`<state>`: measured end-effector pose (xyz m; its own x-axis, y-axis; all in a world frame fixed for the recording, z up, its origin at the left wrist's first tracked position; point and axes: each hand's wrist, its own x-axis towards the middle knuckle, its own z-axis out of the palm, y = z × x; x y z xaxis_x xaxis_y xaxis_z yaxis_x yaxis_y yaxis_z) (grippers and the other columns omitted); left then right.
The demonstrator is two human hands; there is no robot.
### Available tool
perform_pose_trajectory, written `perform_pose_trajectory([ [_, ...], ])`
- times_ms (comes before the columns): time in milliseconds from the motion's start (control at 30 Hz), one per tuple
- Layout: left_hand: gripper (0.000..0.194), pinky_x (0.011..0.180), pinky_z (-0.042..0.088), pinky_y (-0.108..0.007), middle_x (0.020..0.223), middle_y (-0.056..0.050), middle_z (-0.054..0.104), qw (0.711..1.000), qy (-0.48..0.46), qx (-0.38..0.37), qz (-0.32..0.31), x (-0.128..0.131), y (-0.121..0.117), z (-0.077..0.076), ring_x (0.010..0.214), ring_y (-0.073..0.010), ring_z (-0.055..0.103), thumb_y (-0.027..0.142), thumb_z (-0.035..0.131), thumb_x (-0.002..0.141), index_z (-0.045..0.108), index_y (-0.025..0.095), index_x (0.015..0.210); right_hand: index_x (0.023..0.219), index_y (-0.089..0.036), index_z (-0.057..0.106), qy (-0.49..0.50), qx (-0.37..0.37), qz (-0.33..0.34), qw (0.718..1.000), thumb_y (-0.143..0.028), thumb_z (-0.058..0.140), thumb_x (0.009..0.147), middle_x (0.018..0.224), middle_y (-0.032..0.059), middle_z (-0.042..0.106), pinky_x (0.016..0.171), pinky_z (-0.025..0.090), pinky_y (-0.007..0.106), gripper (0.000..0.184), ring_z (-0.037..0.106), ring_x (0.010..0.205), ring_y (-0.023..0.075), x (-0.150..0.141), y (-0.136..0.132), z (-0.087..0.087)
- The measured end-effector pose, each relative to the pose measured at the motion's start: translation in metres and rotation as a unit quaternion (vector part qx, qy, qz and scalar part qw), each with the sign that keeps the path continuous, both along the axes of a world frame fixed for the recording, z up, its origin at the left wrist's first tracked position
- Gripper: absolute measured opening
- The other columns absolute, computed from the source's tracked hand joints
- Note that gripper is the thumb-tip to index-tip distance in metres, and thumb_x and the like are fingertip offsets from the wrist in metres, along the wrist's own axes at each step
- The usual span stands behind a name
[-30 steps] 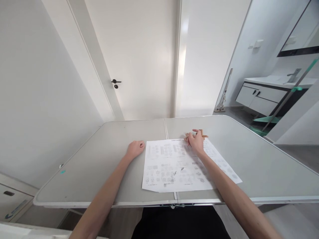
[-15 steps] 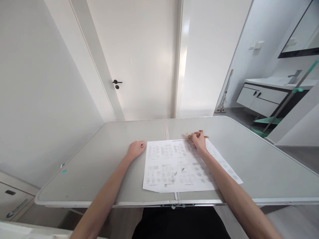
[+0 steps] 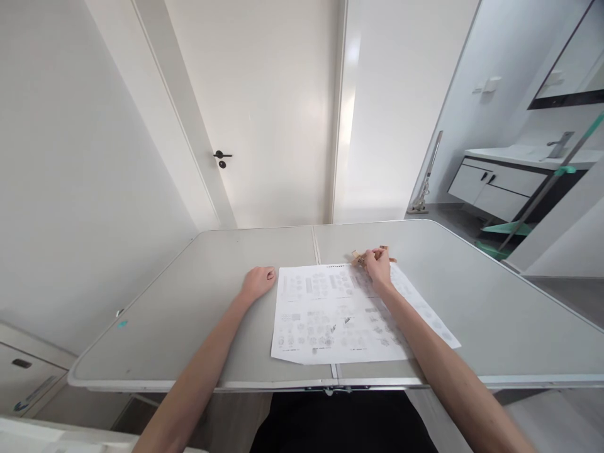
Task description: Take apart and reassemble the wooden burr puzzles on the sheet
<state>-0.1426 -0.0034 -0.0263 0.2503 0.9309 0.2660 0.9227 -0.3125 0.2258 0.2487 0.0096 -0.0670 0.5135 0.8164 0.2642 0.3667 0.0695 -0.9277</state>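
My right hand is at the top edge of a printed sheet of paper, its fingers closed together on a small light-brown wooden piece. Similar wooden bits stick out past the fingertips; their exact shape is hidden by the hand. The sheet lies flat, with rows of faint grey prints and a few darker marks near its middle. My right forearm crosses over its right side. Left of the paper, my left hand rests as a loose fist on the table, with nothing visible in it.
The grey folding table has a pale metal rim and a seam down its middle. Behind it stands a white door with a black handle. At the right are a washbasin cabinet and a green dustpan with a long handle.
Almost nothing differs. The fingers of my right hand have shifted very slightly over the wooden pieces; my left hand and the paper stay put.
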Motion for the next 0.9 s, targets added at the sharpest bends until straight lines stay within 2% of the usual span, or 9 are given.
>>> perform_pose_trajectory([
  [200,0.018,0.061,0.015,-0.033,0.06,0.002,0.036,1.0,-0.003,-0.001,0.004,0.001,0.0,0.001,0.06,-0.0148,0.022,0.017,0.046,0.076,0.032,0.021,0.065,0.113,-0.025,0.049,0.046,0.002,-0.015,0.999,-0.046,0.047,0.092,0.075,-0.0032,0.048,0.055,0.044,0.03,0.03,0.05,0.06,0.0185,-0.002,-0.001,0.002],
  [433,0.021,0.062,0.015,-0.033,0.06,0.003,0.034,1.0,-0.006,-0.002,0.005,0.002,-0.001,0.001,0.061,-0.0147,0.02,0.016,0.047,0.076,0.029,0.02,0.065,0.111,-0.025,0.048,0.055,0.011,-0.03,0.998,-0.045,0.048,0.092,0.081,-0.0014,0.05,0.064,0.046,0.03,0.028,0.055,0.071,0.0191,-0.004,-0.007,0.01],
  [567,0.022,0.062,0.015,-0.033,0.06,0.003,0.033,1.0,-0.01,-0.004,0.004,0.003,-0.002,0.002,0.061,-0.0149,0.02,0.015,0.047,0.076,0.029,0.02,0.065,0.106,-0.024,0.047,0.057,0.049,-0.033,0.997,-0.044,0.053,0.091,0.083,-0.0021,0.052,0.068,0.043,0.03,0.026,0.054,0.071,0.0175,-0.008,-0.015,0.021],
  [767,0.022,0.062,0.015,-0.033,0.059,0.003,0.034,1.0,-0.016,-0.007,0.004,0.003,-0.001,0.001,0.06,-0.0152,0.021,0.015,0.047,0.076,0.029,0.02,0.064,0.106,-0.025,0.046,0.009,0.116,0.019,0.993,-0.045,0.049,0.096,0.095,0.0024,0.062,0.071,0.043,0.031,0.023,0.059,0.074,0.0178,-0.02,-0.029,0.036],
  [900,0.021,0.063,0.014,-0.034,0.059,0.002,0.034,1.0,-0.024,-0.006,0.001,0.003,-0.001,0.001,0.06,-0.0154,0.021,0.016,0.047,0.075,0.03,0.02,0.063,0.105,-0.026,0.047,-0.058,0.108,0.074,0.99,-0.046,0.049,0.098,0.069,-0.0051,0.051,0.063,0.039,0.03,0.022,0.05,0.059,0.0177,-0.034,-0.041,0.043],
])
